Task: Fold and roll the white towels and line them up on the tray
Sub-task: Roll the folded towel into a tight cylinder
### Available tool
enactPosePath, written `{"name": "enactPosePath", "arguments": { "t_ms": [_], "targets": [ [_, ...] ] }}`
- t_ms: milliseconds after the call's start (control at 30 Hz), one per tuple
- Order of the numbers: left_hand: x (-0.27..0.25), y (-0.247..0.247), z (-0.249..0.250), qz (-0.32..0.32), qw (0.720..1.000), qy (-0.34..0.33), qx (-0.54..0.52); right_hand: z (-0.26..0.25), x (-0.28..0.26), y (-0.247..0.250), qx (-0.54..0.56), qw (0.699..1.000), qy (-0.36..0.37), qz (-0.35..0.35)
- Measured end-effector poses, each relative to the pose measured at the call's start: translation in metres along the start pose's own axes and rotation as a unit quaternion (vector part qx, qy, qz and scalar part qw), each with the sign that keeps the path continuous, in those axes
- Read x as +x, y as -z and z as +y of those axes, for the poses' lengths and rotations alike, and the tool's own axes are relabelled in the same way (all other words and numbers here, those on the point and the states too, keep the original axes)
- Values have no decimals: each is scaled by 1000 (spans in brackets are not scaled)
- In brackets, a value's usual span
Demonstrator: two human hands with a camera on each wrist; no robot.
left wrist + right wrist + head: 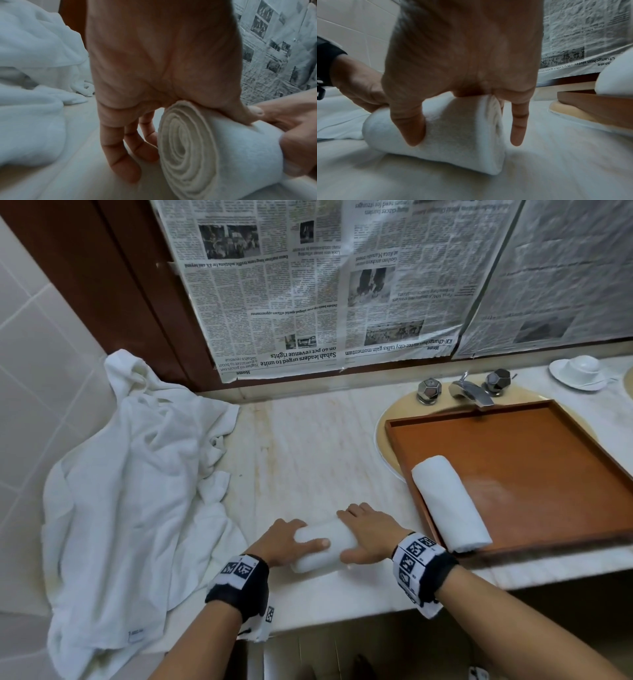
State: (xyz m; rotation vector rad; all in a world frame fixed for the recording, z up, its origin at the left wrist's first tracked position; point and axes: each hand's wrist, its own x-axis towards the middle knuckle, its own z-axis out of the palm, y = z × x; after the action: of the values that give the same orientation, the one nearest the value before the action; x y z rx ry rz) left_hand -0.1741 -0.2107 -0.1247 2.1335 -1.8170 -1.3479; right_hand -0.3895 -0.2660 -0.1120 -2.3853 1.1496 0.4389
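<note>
A rolled white towel (318,559) lies on the marble counter (308,446) near its front edge. My left hand (308,534) grips its left end, thumb on top, and the left wrist view shows the spiral end (197,155) of the roll. My right hand (356,534) grips the right end, thumb pressed into the near side of the roll (457,135). To the right sits a brown wooden tray (513,460) with a second rolled towel (448,505) along its left side. A heap of loose white towels (137,474) covers the counter's left part.
The tray rests over a sink basin (394,419) with a chrome faucet (471,392) behind it. A white cup and saucer (582,371) stand at the far right. Newspaper sheets (308,285) cover the back wall. Bare counter lies between the heap and the tray.
</note>
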Motion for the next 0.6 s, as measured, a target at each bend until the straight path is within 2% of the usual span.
{"name": "enactPosePath", "arguments": {
  "t_ms": [367, 600],
  "targets": [
    [-29, -22, -1, -23, 1000, -16, 2, -8, -27, -18, 53, 996, -22, -65],
    [-38, -12, 3, 6, 992, -84, -88, -10, -55, -15, 177, 982, -56, -42]
  ]
}}
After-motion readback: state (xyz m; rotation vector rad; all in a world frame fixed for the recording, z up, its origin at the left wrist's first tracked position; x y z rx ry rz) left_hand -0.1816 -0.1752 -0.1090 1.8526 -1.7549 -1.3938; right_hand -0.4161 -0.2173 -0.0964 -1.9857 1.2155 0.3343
